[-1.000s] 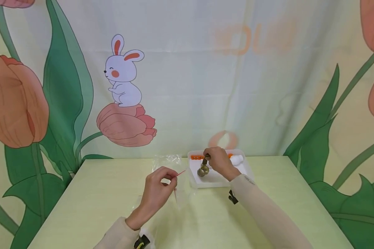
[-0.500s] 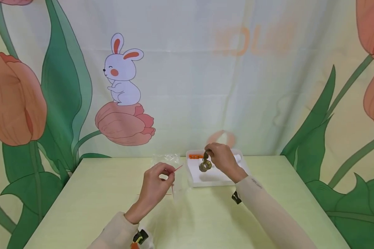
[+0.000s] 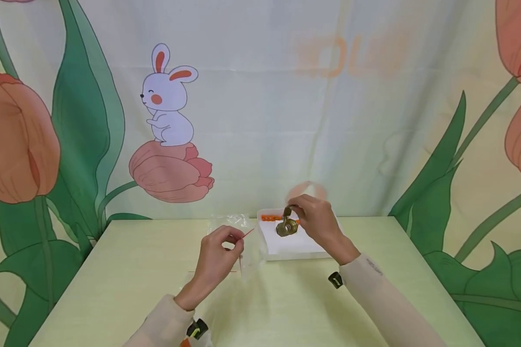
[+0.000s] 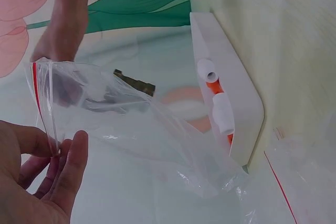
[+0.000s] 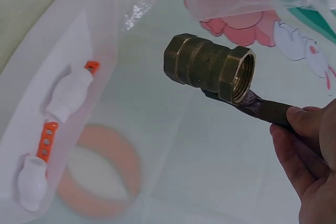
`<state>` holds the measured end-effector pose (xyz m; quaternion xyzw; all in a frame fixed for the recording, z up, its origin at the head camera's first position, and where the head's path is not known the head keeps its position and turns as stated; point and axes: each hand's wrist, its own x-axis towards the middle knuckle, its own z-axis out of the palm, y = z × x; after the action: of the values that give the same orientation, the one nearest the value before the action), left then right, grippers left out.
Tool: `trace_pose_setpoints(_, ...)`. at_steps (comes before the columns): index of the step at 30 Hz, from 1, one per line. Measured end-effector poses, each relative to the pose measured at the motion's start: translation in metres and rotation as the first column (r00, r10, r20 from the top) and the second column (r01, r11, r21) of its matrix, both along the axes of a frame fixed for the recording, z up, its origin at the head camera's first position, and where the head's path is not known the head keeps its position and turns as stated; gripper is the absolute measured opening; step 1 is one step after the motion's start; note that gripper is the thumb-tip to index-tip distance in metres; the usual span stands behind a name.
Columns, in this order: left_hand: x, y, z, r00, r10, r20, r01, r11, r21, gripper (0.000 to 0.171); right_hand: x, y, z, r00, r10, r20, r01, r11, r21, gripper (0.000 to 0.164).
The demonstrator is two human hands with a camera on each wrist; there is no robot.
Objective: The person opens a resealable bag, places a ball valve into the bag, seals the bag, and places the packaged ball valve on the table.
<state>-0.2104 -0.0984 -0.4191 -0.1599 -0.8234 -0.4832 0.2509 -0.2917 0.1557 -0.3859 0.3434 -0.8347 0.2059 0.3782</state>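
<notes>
Can see a brass valve [image 5: 202,65] big and plain in the right wrist view, with six-sided ends and a round hole with ridges inside. Can see only a bit of it in the left wrist view, peeking past a clear bag [image 4: 131,129]. In the head view, hangs up above the white tray [image 3: 295,256], not touching. Pinches its flat handle between thumb and bent fingers with the right hand [image 3: 314,219], also above the tray. Pinches the clear bag by its red-lined end with the left hand [image 3: 214,258], to the left of the tray. Cannot tell about the bag's opening.

Has a gap of air between valve and tray, and plenty of bench [image 3: 390,236] in front of the tray and to its right. Has the curtain [image 3: 260,120] close behind the tray.

In the tray, holds two white pieces [image 5: 69,95] and an orange strip [image 5: 47,140] with holes, hard to make out in the head view. Left of the tray, lies another clear bag [image 4: 310,166], flat, with a red line.
</notes>
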Motion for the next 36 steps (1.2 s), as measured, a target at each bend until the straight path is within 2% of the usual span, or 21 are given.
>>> trace_pose_setpoints(8,-0.004,0.003,-0.002,1.0,-0.006,0.014,0.006,1.0,0.005,0.013,0.021,0.004,0.017,0.994,0.014,-0.113,-0.02,0.999,-0.051,0.015)
trace_pose_setpoints(15,-0.009,0.007,-0.004,1.0,-0.01,0.015,0.009,1.0,0.017,0.011,0.038,0.007,0.03,0.986,0.028,-0.166,-0.052,0.988,-0.145,0.017)
trace_pose_setpoints(22,-0.013,0.011,-0.004,1.0,0.008,0.019,-0.008,1.0,0.009,0.008,0.055,0.008,0.043,0.977,0.048,-0.206,-0.089,0.977,-0.194,0.012)
trace_pose_setpoints(28,-0.013,0.014,-0.001,0.998,0.008,0.056,-0.008,1.0,0.001,0.007,0.068,0.007,0.056,0.954,0.063,-0.293,-0.133,0.965,-0.228,0.017)
trace_pose_setpoints(36,-0.015,0.021,0.001,0.994,-0.003,0.105,-0.001,0.999,0.041,0.008,0.086,0.001,0.068,0.919,0.088,-0.383,-0.192,0.951,-0.243,0.011)
